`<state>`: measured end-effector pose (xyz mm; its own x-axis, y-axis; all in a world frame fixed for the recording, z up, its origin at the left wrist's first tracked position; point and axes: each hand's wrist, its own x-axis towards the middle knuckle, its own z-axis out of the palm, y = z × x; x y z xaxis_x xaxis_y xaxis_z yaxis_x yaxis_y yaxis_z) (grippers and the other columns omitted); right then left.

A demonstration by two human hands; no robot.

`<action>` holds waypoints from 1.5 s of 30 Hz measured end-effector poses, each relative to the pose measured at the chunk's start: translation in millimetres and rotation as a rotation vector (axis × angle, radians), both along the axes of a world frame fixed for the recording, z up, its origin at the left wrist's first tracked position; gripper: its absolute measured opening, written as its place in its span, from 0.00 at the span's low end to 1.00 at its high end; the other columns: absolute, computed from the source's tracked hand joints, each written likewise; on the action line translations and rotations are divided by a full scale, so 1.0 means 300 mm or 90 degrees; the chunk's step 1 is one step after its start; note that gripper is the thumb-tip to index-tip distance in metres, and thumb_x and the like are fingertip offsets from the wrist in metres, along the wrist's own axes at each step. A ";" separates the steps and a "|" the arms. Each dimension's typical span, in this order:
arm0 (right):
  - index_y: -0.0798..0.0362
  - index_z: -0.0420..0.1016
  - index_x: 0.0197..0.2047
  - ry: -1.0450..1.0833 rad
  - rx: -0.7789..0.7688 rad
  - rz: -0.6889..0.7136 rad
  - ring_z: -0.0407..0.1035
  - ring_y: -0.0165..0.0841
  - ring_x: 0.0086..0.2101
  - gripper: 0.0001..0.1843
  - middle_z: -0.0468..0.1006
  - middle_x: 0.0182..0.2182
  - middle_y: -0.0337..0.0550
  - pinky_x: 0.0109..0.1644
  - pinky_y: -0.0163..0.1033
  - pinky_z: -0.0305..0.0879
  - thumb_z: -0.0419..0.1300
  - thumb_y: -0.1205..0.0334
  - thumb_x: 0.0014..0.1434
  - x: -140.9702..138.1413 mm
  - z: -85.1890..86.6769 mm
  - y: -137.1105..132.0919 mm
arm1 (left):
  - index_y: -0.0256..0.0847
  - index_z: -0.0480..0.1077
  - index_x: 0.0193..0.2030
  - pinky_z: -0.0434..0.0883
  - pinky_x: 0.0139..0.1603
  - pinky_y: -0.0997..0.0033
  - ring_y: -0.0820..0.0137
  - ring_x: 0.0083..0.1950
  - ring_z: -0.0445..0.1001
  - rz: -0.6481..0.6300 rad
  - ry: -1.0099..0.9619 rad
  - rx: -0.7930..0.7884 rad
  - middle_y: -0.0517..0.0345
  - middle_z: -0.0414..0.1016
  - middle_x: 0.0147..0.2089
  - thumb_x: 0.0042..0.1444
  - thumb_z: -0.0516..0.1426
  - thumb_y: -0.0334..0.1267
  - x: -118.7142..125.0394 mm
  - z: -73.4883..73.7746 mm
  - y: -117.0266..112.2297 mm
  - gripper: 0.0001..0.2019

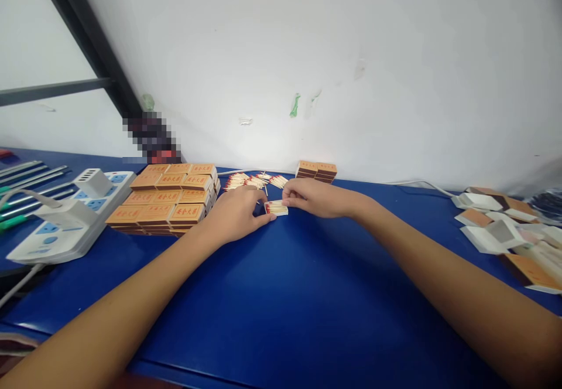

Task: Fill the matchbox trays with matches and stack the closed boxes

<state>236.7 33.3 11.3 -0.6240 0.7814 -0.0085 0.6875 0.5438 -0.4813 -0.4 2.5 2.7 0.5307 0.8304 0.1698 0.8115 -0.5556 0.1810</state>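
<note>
A small white matchbox tray (281, 212) with red-headed matches (276, 207) in it rests on the blue table between my hands. My left hand (237, 213) grips the tray's left end, thumb along its near side and fingers bent behind. At the tray's right end, my right hand (309, 195) has its fingertips pinched together over the matches; whether a match is between them is hidden. Just behind the hands lies a loose pile of matches (239, 180), partly covered by my left hand.
Stacked orange matchboxes (162, 198) stand left of my left hand, with a white power strip (79, 219) beyond. A smaller matchbox stack (317, 170) sits against the wall. Empty trays and sleeves (496, 231) are heaped at the right. Metal rods (35, 181) lie far left.
</note>
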 end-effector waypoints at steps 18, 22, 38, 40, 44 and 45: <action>0.54 0.86 0.46 0.068 0.225 -0.101 0.72 0.39 0.43 0.19 0.80 0.42 0.49 0.50 0.41 0.65 0.54 0.77 0.64 -0.081 -0.117 0.043 | 0.43 0.78 0.45 0.64 0.34 0.66 0.62 0.38 0.77 -0.002 0.005 -0.011 0.54 0.80 0.39 0.62 0.63 0.51 0.006 0.008 -0.012 0.14; 0.53 0.84 0.46 0.062 0.275 -0.160 0.70 0.41 0.44 0.11 0.77 0.40 0.49 0.50 0.43 0.64 0.59 0.67 0.68 -0.074 -0.135 0.045 | 0.43 0.78 0.45 0.65 0.35 0.66 0.62 0.39 0.77 -0.003 -0.002 -0.011 0.54 0.80 0.39 0.62 0.64 0.51 0.006 0.007 -0.013 0.14; 0.52 0.83 0.39 0.108 0.231 -0.224 0.71 0.36 0.41 0.06 0.78 0.38 0.44 0.44 0.39 0.62 0.67 0.59 0.66 -0.108 -0.168 0.060 | 0.43 0.78 0.46 0.64 0.35 0.66 0.62 0.38 0.77 -0.001 0.011 -0.009 0.54 0.80 0.40 0.63 0.63 0.51 0.004 0.000 -0.008 0.14; 0.53 0.81 0.38 0.096 0.219 -0.244 0.72 0.35 0.40 0.06 0.79 0.39 0.45 0.44 0.39 0.62 0.65 0.61 0.67 -0.114 -0.166 0.062 | 0.43 0.77 0.45 0.64 0.35 0.66 0.62 0.38 0.77 -0.003 0.008 -0.010 0.54 0.80 0.40 0.63 0.63 0.51 0.004 0.000 -0.006 0.14; 0.54 0.79 0.37 0.055 0.204 -0.249 0.72 0.36 0.39 0.06 0.78 0.38 0.47 0.42 0.40 0.62 0.63 0.64 0.67 -0.105 -0.156 0.060 | 0.44 0.77 0.45 0.65 0.36 0.66 0.62 0.39 0.77 -0.001 0.003 -0.006 0.54 0.80 0.41 0.62 0.63 0.51 0.002 0.001 -0.004 0.13; 0.55 0.78 0.36 0.045 0.200 -0.244 0.72 0.37 0.38 0.06 0.78 0.39 0.47 0.43 0.40 0.62 0.63 0.65 0.67 -0.098 -0.152 0.059 | 0.44 0.77 0.45 0.65 0.36 0.66 0.61 0.40 0.77 0.000 0.003 -0.007 0.54 0.80 0.41 0.62 0.63 0.51 0.001 0.001 -0.004 0.13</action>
<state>207.3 51.0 -34.2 -0.2818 0.9127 0.2960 0.8382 0.3843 -0.3870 0.1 1.4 3.1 0.5310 0.8324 0.1585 0.8127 -0.5532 0.1830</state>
